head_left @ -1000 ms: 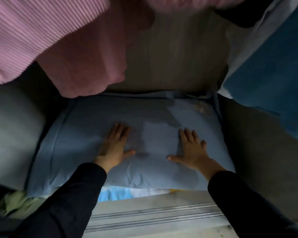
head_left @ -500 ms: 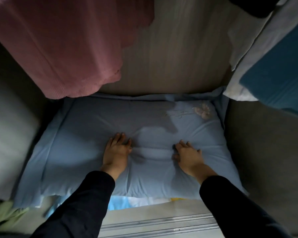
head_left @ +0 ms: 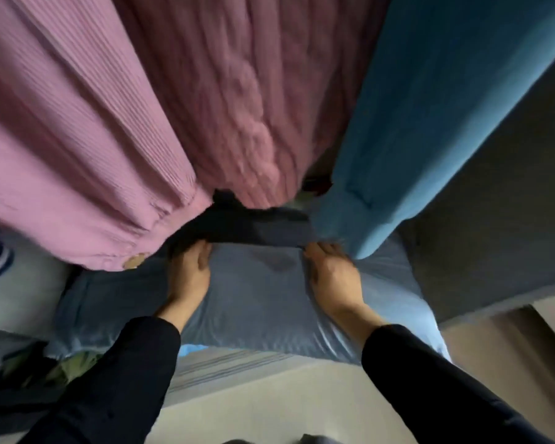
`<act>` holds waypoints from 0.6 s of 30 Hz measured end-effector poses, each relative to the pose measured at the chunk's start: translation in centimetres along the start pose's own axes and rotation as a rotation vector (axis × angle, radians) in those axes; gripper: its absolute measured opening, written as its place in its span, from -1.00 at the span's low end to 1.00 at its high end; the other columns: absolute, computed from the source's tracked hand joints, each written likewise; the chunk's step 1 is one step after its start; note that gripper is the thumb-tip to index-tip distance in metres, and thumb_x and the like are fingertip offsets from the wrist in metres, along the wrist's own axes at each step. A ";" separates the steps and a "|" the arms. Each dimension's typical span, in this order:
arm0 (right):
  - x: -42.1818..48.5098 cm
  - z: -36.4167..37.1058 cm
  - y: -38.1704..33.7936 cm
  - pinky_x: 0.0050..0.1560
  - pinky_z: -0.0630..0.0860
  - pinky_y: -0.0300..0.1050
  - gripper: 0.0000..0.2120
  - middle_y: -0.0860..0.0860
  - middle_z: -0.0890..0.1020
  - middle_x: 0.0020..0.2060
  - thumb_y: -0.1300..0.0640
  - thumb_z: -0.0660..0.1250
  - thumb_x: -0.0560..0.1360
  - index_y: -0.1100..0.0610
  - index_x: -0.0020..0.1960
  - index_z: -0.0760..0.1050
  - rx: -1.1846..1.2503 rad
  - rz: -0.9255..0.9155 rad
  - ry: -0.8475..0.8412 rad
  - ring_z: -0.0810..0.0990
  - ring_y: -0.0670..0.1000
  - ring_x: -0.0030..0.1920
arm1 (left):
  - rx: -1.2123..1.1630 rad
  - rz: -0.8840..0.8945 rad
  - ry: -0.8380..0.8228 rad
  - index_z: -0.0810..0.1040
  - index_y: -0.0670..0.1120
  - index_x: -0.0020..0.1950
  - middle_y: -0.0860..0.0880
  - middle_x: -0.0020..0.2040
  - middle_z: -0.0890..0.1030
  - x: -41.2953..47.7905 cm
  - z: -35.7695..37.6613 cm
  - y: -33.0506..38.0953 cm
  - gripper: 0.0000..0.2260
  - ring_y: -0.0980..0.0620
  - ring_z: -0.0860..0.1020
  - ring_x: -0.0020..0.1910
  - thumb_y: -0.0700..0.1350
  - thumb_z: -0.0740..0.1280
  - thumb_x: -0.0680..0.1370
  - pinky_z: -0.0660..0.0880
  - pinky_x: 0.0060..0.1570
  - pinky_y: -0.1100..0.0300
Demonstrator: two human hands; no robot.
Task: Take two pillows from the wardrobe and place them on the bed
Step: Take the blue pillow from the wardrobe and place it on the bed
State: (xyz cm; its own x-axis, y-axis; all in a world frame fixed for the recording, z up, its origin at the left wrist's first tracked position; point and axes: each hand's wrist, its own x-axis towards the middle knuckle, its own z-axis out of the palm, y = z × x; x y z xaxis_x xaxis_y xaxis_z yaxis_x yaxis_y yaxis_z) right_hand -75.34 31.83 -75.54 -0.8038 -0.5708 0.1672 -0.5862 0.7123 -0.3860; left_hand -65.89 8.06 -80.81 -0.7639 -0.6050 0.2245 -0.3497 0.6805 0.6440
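Note:
A light blue pillow point(head_left: 257, 302) lies across the wardrobe floor, its front edge sticking out over the sliding-door track. My left hand point(head_left: 189, 270) grips its top left of the middle, fingers bunched into the fabric. My right hand point(head_left: 330, 270) grips it right of the middle in the same way. The pillow's far edge is hidden under hanging clothes. A bright blue strip point(head_left: 193, 349) shows beneath the pillow's front edge; I cannot tell whether it is a second pillow.
Pink knitted garments point(head_left: 135, 129) and a blue garment point(head_left: 430, 116) hang low over the pillow. The wardrobe's right wall point(head_left: 494, 238) stands close beside it. Pale bedding point(head_left: 16, 290) and dark and green fabric point(head_left: 29, 363) fill the left. The door track point(head_left: 231, 363) runs along the front.
Both hands went from lying flat on the pillow to clenching its fabric. The pillow has come forward over the track, and my view has risen so the hanging clothes fill the top.

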 end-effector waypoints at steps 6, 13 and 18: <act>-9.7 -8.0 -5.0 -0.24 0.40 -0.01 -0.89 0.04 0.55 -0.24 0.22 0.23 0.35 0.06 -0.15 0.39 -0.048 0.104 -0.106 0.51 0.18 -0.17 | -0.006 -0.032 -0.197 0.62 -0.16 0.00 -0.22 -0.08 0.64 -6.6 -5.4 3.3 -0.69 -0.22 0.58 -0.09 -0.06 0.12 0.53 0.50 -0.04 -0.01; -18.3 -15.9 -9.4 -0.31 0.41 0.00 -0.91 0.08 0.54 -0.29 0.25 0.27 0.38 0.11 -0.21 0.37 0.007 0.190 -0.175 0.51 0.20 -0.22 | -0.023 -0.143 -0.347 0.62 -0.22 0.06 -0.28 0.07 0.62 -13.4 -12.1 9.5 -0.81 -0.24 0.52 0.14 -0.27 0.24 0.54 0.42 0.11 0.00; -24.0 -23.7 -9.5 -0.30 0.28 -0.05 -0.87 0.13 0.55 -0.24 0.18 0.21 0.53 0.17 -0.18 0.41 0.018 0.322 -0.164 0.50 0.20 -0.14 | 0.022 0.063 -0.542 0.62 -0.21 0.02 -0.22 -0.01 0.65 -15.1 -16.1 17.1 -0.71 -0.23 0.53 0.06 -0.13 0.16 0.51 0.41 0.13 -0.05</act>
State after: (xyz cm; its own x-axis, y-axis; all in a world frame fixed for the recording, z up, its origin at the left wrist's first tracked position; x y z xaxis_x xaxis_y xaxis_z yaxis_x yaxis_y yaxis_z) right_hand -52.89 48.39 -54.35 -0.9194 -0.3770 -0.1127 -0.3022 0.8599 -0.4113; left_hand -51.60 22.18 -61.45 -0.9517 -0.2675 -0.1507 -0.3014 0.7203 0.6247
